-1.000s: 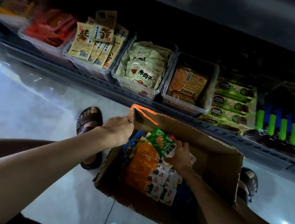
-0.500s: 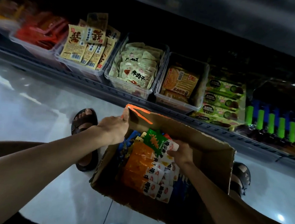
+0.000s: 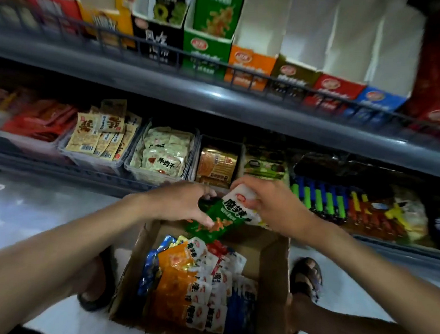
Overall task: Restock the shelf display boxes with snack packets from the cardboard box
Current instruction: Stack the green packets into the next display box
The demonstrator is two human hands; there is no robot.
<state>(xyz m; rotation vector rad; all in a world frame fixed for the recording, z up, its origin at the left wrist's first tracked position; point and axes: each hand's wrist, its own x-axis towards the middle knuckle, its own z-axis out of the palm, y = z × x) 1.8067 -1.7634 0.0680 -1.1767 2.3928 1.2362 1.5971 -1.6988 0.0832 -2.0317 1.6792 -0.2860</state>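
From the head camera: gripping a bunch of green snack packets (image 3: 215,221) between both hands, just above the far edge of the cardboard box (image 3: 274,278). With the left hand (image 3: 181,203), curled round the green lower part of the bunch; with the right hand (image 3: 272,208), pinching its white top end, thumb on the front. Below both hands, inside the box, plenty left to shelve: a loose heap of orange, blue and red packets (image 3: 192,292) with white ends. Beyond and above the hands, on the upper shelf, a row of display boxes. Straight above the left hand, the green display box (image 3: 208,50), matching the bunch in colour and probably its home, though cannot tell how full. Up and to the right of the right hand, the orange display box (image 3: 249,65), red display box (image 3: 337,88) and blue display box (image 3: 376,100), showing bare white inner walls, so apparently low on stock. Judging by that, early in the job: one bunch lifted, not yet placed. Against half a second ago: left hand off the box's corner and onto the packets; bunch up out of the heap; view tipped upward, bringing the upper shelf into sight.
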